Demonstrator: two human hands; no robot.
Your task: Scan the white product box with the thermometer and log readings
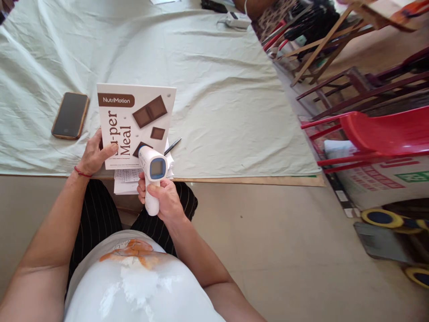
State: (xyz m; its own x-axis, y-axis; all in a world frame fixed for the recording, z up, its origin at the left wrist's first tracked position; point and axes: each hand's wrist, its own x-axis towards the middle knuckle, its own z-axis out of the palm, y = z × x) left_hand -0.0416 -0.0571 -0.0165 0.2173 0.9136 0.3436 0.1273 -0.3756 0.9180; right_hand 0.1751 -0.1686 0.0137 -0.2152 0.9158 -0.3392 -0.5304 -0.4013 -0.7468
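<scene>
Shirt [144, 286]: white cloth with an orange print, at six o'clock.
Thermometer [149, 155]: smooth white plastic, pistol-shaped, blue rim around a grey screen; before the carton's lower right corner.
Right hand [167, 200]: fingers wrapped about the thermometer's handle, thumb below the screen.
Carton [117, 118]: flat white rectangle with brown chocolate pieces printed on it, at the thermometer's eleven o'clock.
Left hand [94, 154]: gripping the carton's left edge, thumb on the front.
Papers [124, 187]: thin sheets, at the carton's six o'clock.
Pen [173, 146]: slim, dark, at its four o'clock.
Phone [70, 115]: rounded dark slab, at its nine o'clock.
Tablecloth [228, 103]: wrinkled pale green fabric.
Chair [385, 134]: glossy red, at three o'clock.
</scene>
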